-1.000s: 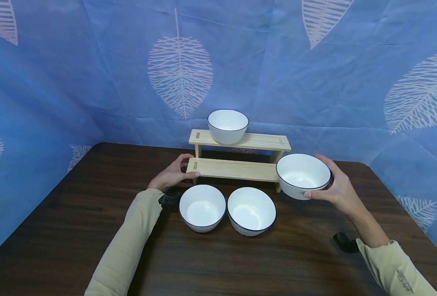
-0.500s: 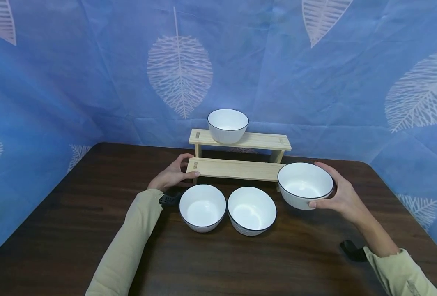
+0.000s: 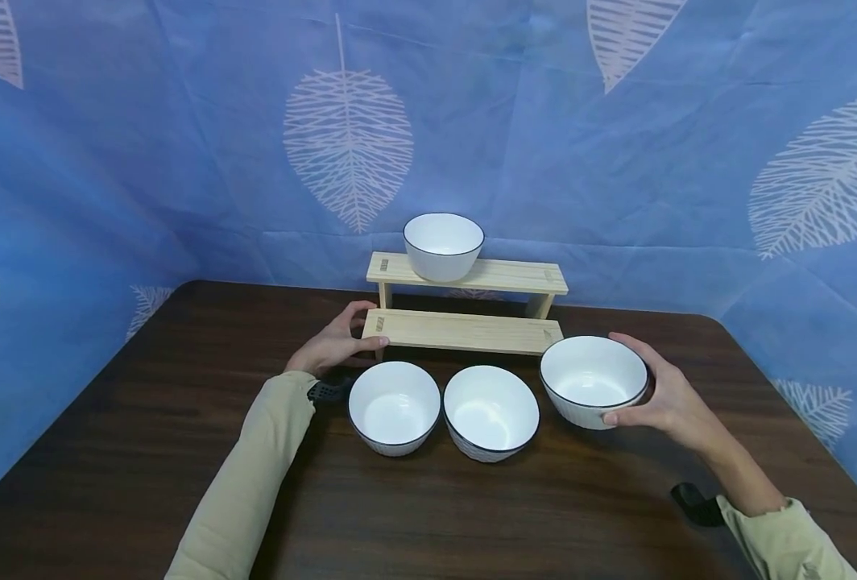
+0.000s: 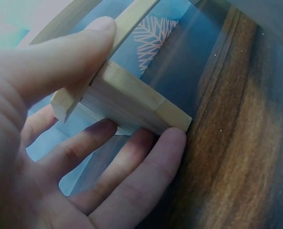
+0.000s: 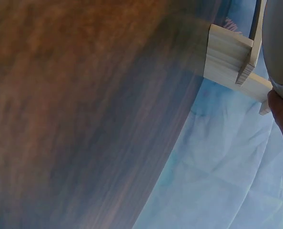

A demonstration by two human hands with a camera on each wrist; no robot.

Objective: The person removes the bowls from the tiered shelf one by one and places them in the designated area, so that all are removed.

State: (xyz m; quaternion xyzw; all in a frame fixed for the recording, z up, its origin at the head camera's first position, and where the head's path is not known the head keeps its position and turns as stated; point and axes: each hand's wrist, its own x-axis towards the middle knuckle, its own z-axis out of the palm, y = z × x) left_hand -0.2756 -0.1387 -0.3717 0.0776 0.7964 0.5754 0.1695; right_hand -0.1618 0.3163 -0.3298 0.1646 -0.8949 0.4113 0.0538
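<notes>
My right hand [image 3: 671,399] holds a white bowl [image 3: 594,383] with a dark rim, thumb on its near side and fingers at the far side. This bowl is in front of the right end of a two-tier wooden stand [image 3: 465,330]; in the right wrist view, the bowl [image 5: 279,45] shows only at the edge. At the stand's left end my left hand [image 3: 334,338] grips the lower tier. In the left wrist view its thumb presses the board's top while the fingertips touch the leg [image 4: 132,100]. A smaller-looking white bowl [image 3: 444,250] stands on the upper tier.
Two more white bowls stand side by side on the dark wooden table [image 3: 472,524], a left one [image 3: 395,408] and a right one [image 3: 491,411], just in front of the stand. A blue cloth [image 3: 501,145] with pale leaf prints hangs behind the table.
My right hand has brought its bowl back from the lower tier's right end, toward me and lower in the head view. The left hand keeps its grip on the stand.
</notes>
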